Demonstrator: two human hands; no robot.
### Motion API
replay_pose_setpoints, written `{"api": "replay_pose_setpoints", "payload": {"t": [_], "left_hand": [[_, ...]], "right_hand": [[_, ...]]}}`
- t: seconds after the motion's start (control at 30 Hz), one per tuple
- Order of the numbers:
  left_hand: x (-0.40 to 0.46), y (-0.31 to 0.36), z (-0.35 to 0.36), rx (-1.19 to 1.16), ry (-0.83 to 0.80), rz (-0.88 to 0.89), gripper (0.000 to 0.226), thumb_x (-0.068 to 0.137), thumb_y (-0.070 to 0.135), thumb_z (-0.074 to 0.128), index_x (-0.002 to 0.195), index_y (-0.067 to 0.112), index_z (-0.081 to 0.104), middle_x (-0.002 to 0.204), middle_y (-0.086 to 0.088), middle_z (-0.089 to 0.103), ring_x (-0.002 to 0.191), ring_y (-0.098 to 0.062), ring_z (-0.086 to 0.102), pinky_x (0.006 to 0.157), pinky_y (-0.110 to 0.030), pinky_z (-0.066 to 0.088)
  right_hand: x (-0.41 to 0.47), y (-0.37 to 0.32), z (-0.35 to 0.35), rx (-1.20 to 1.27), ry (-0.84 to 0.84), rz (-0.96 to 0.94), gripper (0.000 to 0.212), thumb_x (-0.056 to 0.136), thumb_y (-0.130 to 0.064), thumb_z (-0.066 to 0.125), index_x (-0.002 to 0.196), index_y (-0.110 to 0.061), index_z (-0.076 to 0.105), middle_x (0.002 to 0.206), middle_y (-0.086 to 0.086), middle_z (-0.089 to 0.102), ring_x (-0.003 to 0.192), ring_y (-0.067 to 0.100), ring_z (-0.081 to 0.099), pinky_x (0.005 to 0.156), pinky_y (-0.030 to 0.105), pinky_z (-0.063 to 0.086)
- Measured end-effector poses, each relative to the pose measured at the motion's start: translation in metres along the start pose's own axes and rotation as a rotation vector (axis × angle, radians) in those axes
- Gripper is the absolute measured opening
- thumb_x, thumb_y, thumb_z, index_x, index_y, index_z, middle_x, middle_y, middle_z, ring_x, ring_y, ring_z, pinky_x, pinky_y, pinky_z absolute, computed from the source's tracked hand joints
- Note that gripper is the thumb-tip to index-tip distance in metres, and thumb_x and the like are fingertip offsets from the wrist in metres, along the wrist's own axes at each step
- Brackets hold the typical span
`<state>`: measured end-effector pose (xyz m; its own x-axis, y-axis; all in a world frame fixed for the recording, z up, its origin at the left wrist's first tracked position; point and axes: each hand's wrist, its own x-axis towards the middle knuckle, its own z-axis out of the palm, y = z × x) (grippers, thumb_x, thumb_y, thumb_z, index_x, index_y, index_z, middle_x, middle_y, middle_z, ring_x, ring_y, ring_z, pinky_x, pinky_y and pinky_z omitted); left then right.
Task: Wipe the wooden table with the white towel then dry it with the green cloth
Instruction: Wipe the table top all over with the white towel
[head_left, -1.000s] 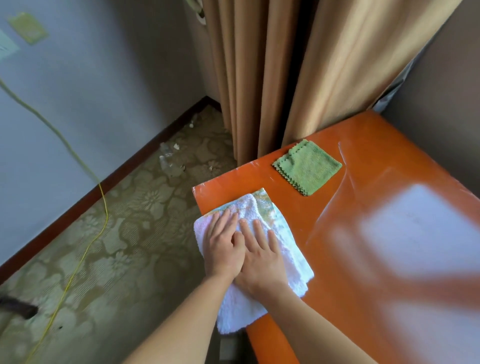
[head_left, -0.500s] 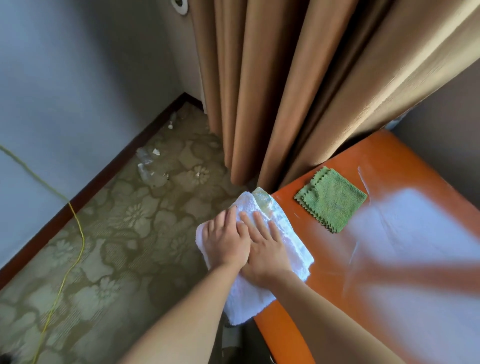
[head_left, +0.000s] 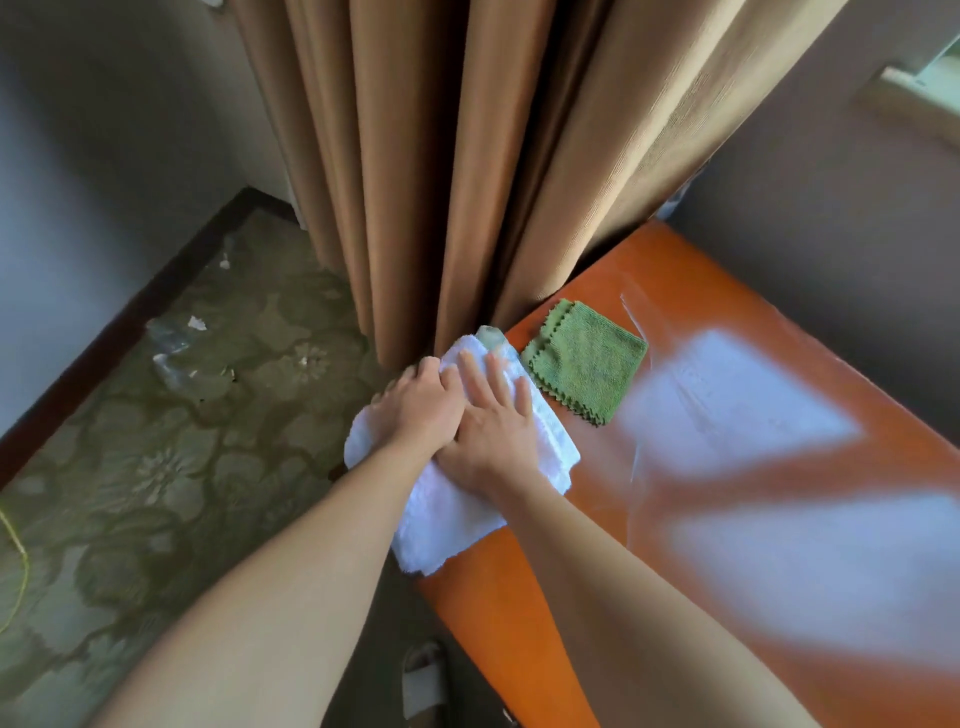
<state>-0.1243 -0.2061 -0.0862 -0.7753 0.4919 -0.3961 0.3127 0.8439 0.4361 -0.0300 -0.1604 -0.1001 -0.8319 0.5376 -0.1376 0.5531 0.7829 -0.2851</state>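
Now both hands press flat on the white towel (head_left: 550, 441) at the far left corner of the orange wooden desk (head_left: 727, 519), hard against the curtain (head_left: 467, 182). The left hand (head_left: 415, 415) lies at the towel's outer side, its fingers (head_left: 431, 371) together and bent slightly over the towel's far edge; the right hand (head_left: 493, 426) lies beside it and partly over it, fingers (head_left: 475, 374) straight and a little spread, holding nothing but bearing down on the cloth. Part of the towel hangs off the left edge of the desk.

Compared with a second ago, the towel has slid along the left edge from nearer the front toward the far corner, and it now lies just beside the green cloth (head_left: 587, 361), almost touching its zigzag hem, where before the two were well apart. The cloth itself has stayed near the far edge, folded and untouched. The view has also swung up, showing more curtain and less floor.

I judge this to be the wiping stage, with the stroke reaching its far end. A faint streak shows on the glossy top to the right of the green cloth, though glare hides much of the surface. Most of the desk to the right looks yet to be covered, and drying has not begun.
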Motion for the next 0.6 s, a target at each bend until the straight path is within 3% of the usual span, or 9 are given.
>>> {"api": "replay_pose_setpoints", "payload": {"t": [0.23,0.37,0.43,0.53,0.6], "left_hand": [[-0.066,-0.053,0.010,0.023,0.209,0.100,0.048,0.098,0.036,0.025,0.143,0.024,0.037,0.147,0.002,0.039,0.135,-0.015,0.033,0.112,-0.030,0.018],[-0.120,-0.073,0.036,-0.013,0.249,0.127,0.068,0.088,0.045,0.008,0.146,0.023,0.035,0.152,0.007,0.033,0.140,-0.009,0.024,0.117,-0.029,0.012],[-0.144,-0.067,0.051,-0.029,0.230,0.130,0.069,0.088,0.045,0.007,0.146,0.022,0.036,0.152,0.008,0.032,0.140,-0.008,0.023,0.118,-0.030,0.011],[-0.170,-0.055,0.068,-0.013,0.168,0.133,0.068,0.089,0.048,0.007,0.148,0.024,0.032,0.154,0.009,0.028,0.142,-0.007,0.018,0.118,-0.030,0.010],[-0.178,-0.052,0.067,-0.024,0.132,0.173,0.069,0.087,0.053,0.009,0.149,0.027,0.029,0.155,0.013,0.022,0.141,-0.002,0.013,0.117,-0.025,0.006]], "right_hand": [[-0.065,-0.031,0.011,0.019,-0.127,-0.097,0.081,0.088,-0.065,0.033,0.155,-0.030,0.004,0.164,-0.003,-0.002,0.149,0.027,-0.013,0.118,0.053,-0.004],[-0.120,-0.031,0.017,0.029,-0.076,-0.132,0.077,0.084,-0.070,0.037,0.149,-0.029,0.031,0.157,0.001,0.033,0.146,0.033,0.022,0.116,0.055,0.021],[-0.145,-0.019,0.019,0.036,-0.045,-0.125,0.073,0.084,-0.070,0.041,0.145,-0.031,0.038,0.152,0.000,0.041,0.144,0.031,0.030,0.115,0.052,0.021],[-0.173,0.006,0.013,0.083,-0.054,-0.128,0.069,0.087,-0.070,0.039,0.146,-0.035,0.037,0.154,-0.003,0.037,0.146,0.028,0.022,0.116,0.053,0.025],[-0.181,0.026,0.005,0.126,-0.131,-0.156,0.081,0.084,-0.081,0.030,0.153,-0.039,0.021,0.161,-0.008,0.014,0.148,0.023,-0.004,0.119,0.053,0.012]]}}
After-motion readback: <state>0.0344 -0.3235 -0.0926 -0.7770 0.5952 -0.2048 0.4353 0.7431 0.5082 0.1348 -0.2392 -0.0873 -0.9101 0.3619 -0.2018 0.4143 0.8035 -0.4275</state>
